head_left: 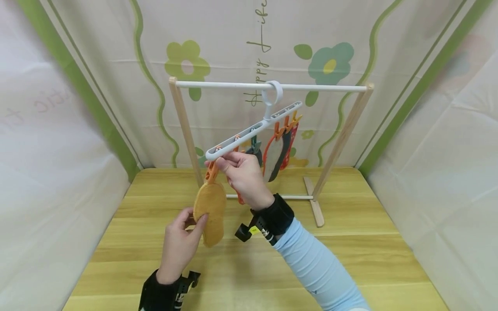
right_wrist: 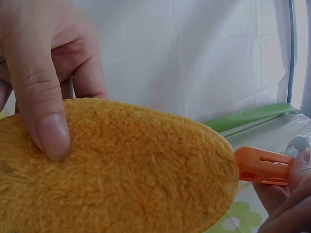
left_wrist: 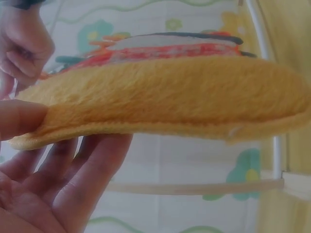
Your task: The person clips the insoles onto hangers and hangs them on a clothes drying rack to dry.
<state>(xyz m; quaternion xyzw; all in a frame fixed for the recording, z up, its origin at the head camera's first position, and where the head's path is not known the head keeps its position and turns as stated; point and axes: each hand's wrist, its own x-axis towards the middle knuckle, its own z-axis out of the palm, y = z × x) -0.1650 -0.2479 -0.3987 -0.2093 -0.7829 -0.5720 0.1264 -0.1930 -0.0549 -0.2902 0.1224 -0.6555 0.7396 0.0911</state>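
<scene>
A yellow fuzzy insole [head_left: 212, 214] hangs toe-down at the near end of a white clip hanger [head_left: 241, 137]. An orange clothespin [right_wrist: 265, 166] bites the insole's upper end. My left hand [head_left: 180, 242] pinches the insole's side edge, thumb on the fuzzy face and the other fingers behind. Just under the hanger bar, my right hand [head_left: 249, 177] grips the orange clothespin between thumb and fingers. Its wrist partly covers other pieces clipped behind it. Farther along the bar, a grey insole with red edging [head_left: 272, 157] and a red patterned one [head_left: 288, 149] hang from clips.
The hanger's hook loops over the white rod [head_left: 319, 88] of a wooden-legged rack [head_left: 342, 142] on the wood-grain table [head_left: 350, 259]. A dark green clip [head_left: 254, 144] sits mid-bar. White printed curtains [head_left: 241, 47] enclose the back and sides.
</scene>
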